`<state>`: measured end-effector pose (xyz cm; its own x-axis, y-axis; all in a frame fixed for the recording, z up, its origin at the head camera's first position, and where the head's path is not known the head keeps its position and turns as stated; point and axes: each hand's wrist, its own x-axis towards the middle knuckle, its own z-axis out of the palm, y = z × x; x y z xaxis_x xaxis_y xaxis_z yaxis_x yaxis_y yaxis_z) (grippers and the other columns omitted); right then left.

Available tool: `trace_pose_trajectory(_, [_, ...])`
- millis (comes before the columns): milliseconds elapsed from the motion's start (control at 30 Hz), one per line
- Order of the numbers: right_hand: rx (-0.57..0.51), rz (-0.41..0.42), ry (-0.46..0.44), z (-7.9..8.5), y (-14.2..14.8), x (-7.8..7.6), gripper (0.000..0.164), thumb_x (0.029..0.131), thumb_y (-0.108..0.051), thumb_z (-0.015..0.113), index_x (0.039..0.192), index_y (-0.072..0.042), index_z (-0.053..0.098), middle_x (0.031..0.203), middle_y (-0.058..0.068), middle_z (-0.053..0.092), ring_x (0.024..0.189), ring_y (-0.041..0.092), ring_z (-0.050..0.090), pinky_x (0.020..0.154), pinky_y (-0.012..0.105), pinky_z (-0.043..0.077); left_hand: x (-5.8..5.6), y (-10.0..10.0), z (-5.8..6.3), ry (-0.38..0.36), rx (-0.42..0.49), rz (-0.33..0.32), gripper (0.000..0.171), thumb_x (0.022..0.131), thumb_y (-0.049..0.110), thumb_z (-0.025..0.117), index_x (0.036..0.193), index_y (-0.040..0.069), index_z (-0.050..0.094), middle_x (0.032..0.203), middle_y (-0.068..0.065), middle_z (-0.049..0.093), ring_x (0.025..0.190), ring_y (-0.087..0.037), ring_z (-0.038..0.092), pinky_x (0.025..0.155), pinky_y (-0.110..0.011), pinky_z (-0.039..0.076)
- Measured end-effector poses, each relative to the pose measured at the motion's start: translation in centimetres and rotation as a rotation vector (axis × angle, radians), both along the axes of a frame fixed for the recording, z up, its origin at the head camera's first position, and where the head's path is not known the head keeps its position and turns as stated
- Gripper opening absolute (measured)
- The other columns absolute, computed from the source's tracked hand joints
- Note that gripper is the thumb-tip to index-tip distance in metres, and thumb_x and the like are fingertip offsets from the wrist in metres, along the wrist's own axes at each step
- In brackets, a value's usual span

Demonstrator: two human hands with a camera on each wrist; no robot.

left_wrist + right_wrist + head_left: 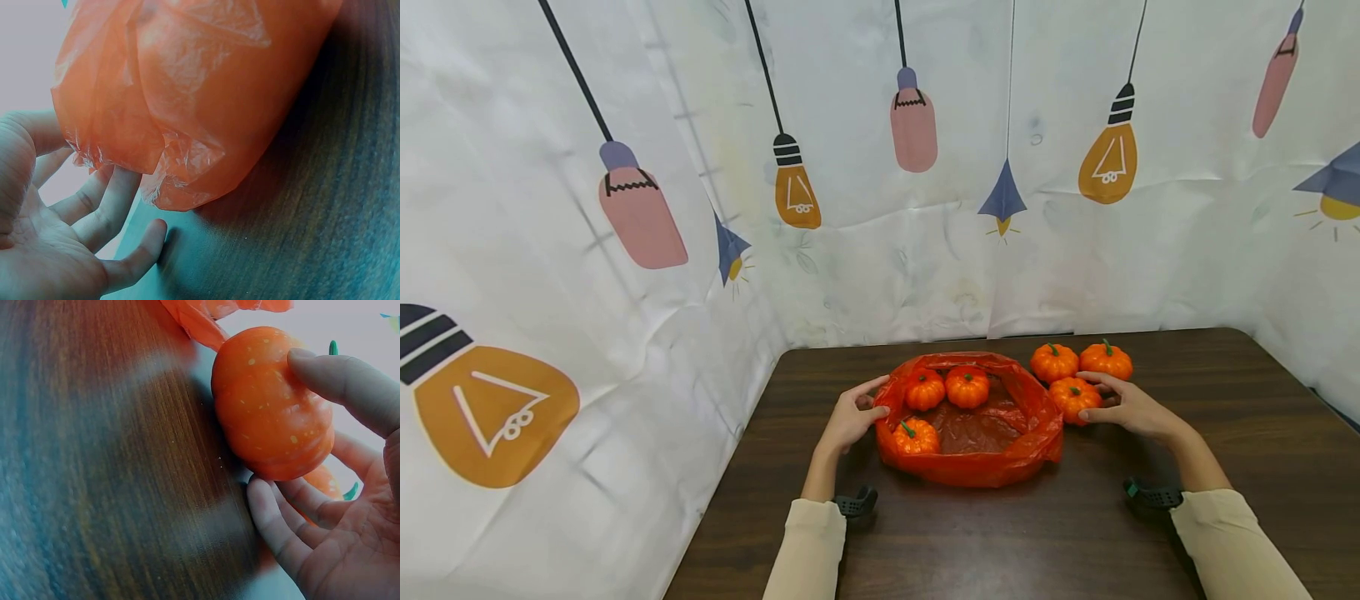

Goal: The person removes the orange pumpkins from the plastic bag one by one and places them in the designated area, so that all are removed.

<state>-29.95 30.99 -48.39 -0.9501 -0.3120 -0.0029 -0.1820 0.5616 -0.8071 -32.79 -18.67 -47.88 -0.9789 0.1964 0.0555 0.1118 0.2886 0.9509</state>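
A red plastic bag (970,471) sits on the table with its mouth spread wide, and three small orange pumpkins (967,387) lie inside. At its left side my left hand (847,419) holds the rim; in the left wrist view the thumb goes behind the thin plastic (206,81), with other fingers below its edge. To the right of the bag, my right hand (1131,407) grips a pumpkin (269,406), thumb on its top side and fingers curled along the other side. This pumpkin is right beside the bag's right wall.
Two more orange pumpkins with green stems (1106,359) stand behind the right hand, near the far edge of the dark wooden table (1000,542). A white cloth printed with lamps (880,267) hangs behind the table and along its left side.
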Motion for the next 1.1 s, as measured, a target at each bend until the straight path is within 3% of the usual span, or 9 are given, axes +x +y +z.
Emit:
trace_pose_trajectory(300, [-0.006, 0.000, -0.015, 0.1, -0.1, 0.0, 0.074, 0.097, -0.025, 0.070, 0.157, -0.004, 0.034, 0.145, 0.034, 0.043, 0.117, 0.037, 0.055, 0.085, 0.039, 0.049, 0.0, 0.0, -0.2, 0.012, 0.003, 0.004, 0.055, 0.090, 0.002, 0.073, 0.142, 0.019, 0.063, 0.091, -0.017, 0.066, 0.068, -0.019, 0.049, 0.053, -0.025, 0.038])
trace_pose_trajectory(433, [-0.009, 0.002, -0.015, 0.2, -0.2, 0.0, 0.074, 0.097, -0.025, 0.070, 0.158, -0.003, 0.034, 0.144, 0.034, 0.042, 0.118, 0.038, 0.054, 0.086, 0.039, 0.049, 1.1, 0.1, 1.6, -0.014, -0.004, -0.023, 0.056, 0.091, 0.001, 0.071, 0.145, 0.014, 0.060, 0.096, -0.021, 0.066, 0.072, -0.030, 0.051, 0.054, -0.025, 0.037])
trace_pose_trajectory(567, [-0.015, 0.003, -0.012, 0.2, -0.2, 0.0, 0.074, 0.097, -0.024, 0.070, 0.157, -0.003, 0.034, 0.143, 0.034, 0.044, 0.117, 0.036, 0.054, 0.086, 0.039, 0.049, 2.0, 0.3, 3.1, -0.025, -0.008, -0.049, 0.056, 0.092, 0.000, 0.070, 0.146, 0.009, 0.058, 0.098, -0.022, 0.066, 0.076, -0.027, 0.054, 0.058, -0.027, 0.041])
trace_pose_trajectory(667, [-0.020, 0.004, -0.012, 0.1, -0.2, 0.0, 0.075, 0.096, -0.024, 0.070, 0.158, -0.003, 0.033, 0.143, 0.034, 0.044, 0.118, 0.037, 0.054, 0.086, 0.039, 0.049, 1.9, 0.3, 3.2, -0.019, -0.012, -0.050, 0.056, 0.092, 0.000, 0.070, 0.146, 0.009, 0.058, 0.097, -0.022, 0.066, 0.075, -0.020, 0.054, 0.059, -0.027, 0.042])
trace_pose_trajectory(867, [-0.013, 0.007, -0.021, 0.3, -0.3, 0.1, 0.076, 0.096, -0.025, 0.070, 0.158, -0.003, 0.031, 0.145, 0.035, 0.042, 0.122, 0.041, 0.052, 0.088, 0.040, 0.049, 1.9, 0.2, 3.1, -0.019, -0.019, -0.051, 0.056, 0.092, 0.000, 0.070, 0.146, 0.010, 0.058, 0.097, -0.022, 0.066, 0.075, -0.019, 0.054, 0.059, -0.027, 0.042])
trace_pose_trajectory(1100, [0.012, 0.014, -0.025, 1.9, -0.4, 0.6, 0.077, 0.098, -0.024, 0.069, 0.158, 0.002, 0.029, 0.144, 0.036, 0.039, 0.117, 0.040, 0.054, 0.087, 0.039, 0.050, 1.8, 0.3, 3.0, -0.014, -0.012, -0.045, 0.056, 0.092, 0.001, 0.070, 0.146, 0.010, 0.058, 0.098, -0.022, 0.066, 0.078, -0.017, 0.057, 0.065, -0.032, 0.048])
